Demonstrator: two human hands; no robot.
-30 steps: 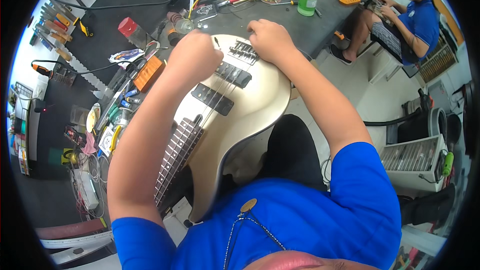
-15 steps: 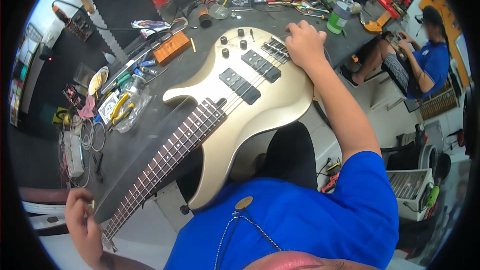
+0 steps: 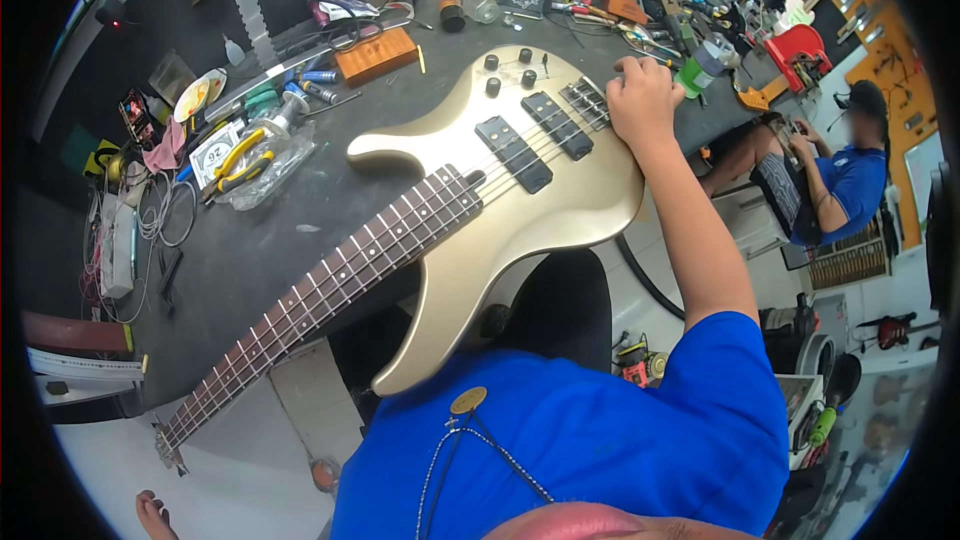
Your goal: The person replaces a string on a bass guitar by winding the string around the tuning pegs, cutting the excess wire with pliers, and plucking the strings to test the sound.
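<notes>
A champagne-coloured bass guitar (image 3: 470, 290) lies across the front edge of the workbench and my lap, its dark fretboard (image 3: 330, 285) running down-left to the headstock (image 3: 170, 445). It has several black knobs, two black pickups and a metal bridge (image 3: 585, 105). My right hand (image 3: 640, 105) rests at the bridge end with bent fingers gripping the body there; the fingertips are partly hidden. My left hand (image 3: 155, 512) is low at the left edge, below the headstock and off the guitar, with loosely bent fingers apart and nothing visible in them.
The dark workbench (image 3: 260, 280) holds pliers (image 3: 240, 170), a wooden block (image 3: 377, 55), cables, screwdrivers and a green bottle (image 3: 700, 70). A seated co-worker (image 3: 840, 190) works at the right beside a tool board (image 3: 890, 50). A hose (image 3: 650, 275) and clutter stand on the floor at right.
My left hand has left the knob area and swept down-left past the neck to the frame's lower edge. My right hand stays at the bridge, shifting rightward in the picture as the view changes.
</notes>
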